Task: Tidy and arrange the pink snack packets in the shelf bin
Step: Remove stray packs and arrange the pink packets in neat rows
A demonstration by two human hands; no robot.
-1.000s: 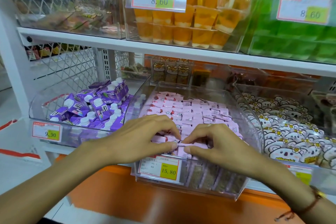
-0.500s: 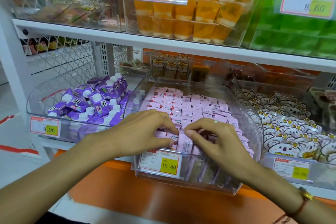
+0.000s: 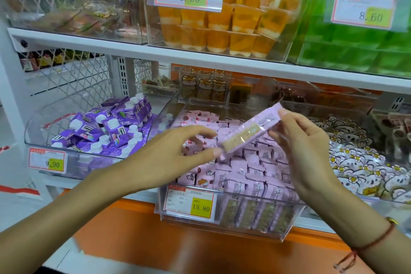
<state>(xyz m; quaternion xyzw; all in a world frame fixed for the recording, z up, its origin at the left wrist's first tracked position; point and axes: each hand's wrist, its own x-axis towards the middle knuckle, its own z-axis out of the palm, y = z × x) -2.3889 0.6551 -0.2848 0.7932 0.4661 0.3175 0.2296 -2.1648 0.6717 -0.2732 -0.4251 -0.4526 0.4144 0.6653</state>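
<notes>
Right hand [image 3: 304, 149]: thumb and fingers [image 3: 287, 115] pinch the far-right end of one pink packet [image 3: 249, 131], palm turned left, wrist bent up. Left hand [image 3: 169, 158]: thumb tip touches the packet's near-left end, other fingers spread loosely above it, not clamped. Packet is long, flat, glossy film with a clear window showing a pale bar; held tilted, right end higher, above the bin. Right wrist has a thin red string [image 3: 364, 244].

Below: clear plastic bin [image 3: 222, 227], slanted front, filled with small pink packets [image 3: 251, 162], crinkled wrappers, partly in rows, jumbled at far left. Price tag [image 3: 191, 202] on its front left reads 15.80.

Left bin: purple cartons [image 3: 106, 131] with white caps, piled loose. Right bin: white bear-print packets [image 3: 360, 162]. Upper shelf [image 3: 200, 60], white: orange jelly cups [image 3: 222, 29] stacked in a clear box, green packs [image 3: 355, 46] to the right.
</notes>
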